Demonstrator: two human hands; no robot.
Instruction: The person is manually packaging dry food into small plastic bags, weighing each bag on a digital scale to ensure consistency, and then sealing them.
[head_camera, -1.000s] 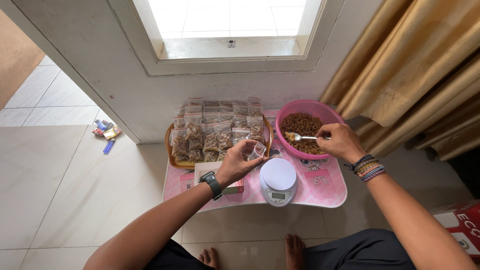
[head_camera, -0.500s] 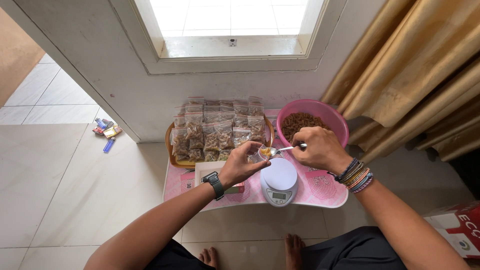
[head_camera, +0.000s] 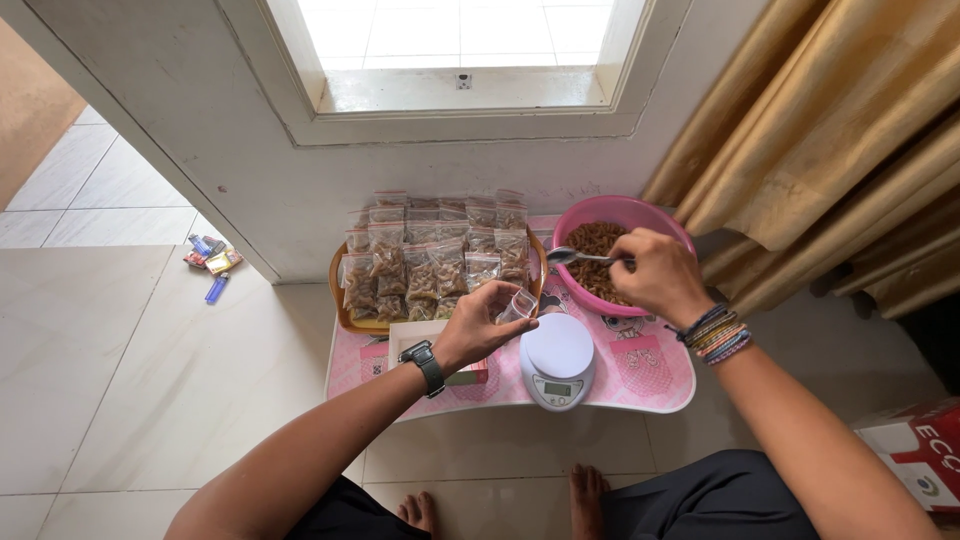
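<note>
Fingers of the left hand pinch a small clear plastic bag by its mouth and keep it open; what lies inside the bag is too small to tell. Just right of these fingers, and a little lower, stands a round white kitchen scale, its small display too blurred to make out. Beyond the fingers, a wooden tray carries rows of filled clear bags of brown snack.

Fingers of the right hand are closed around the handle of a metal spoon, so most of the handle is hidden. The spoon bowl points left, over the near rim of a round pink plastic bowl with brown curled snack. The hand covers part of this bowl.

Both forearms reach forward over a low pink table. The left wrist has a black watch, the right wrist many coloured bracelets.
</note>
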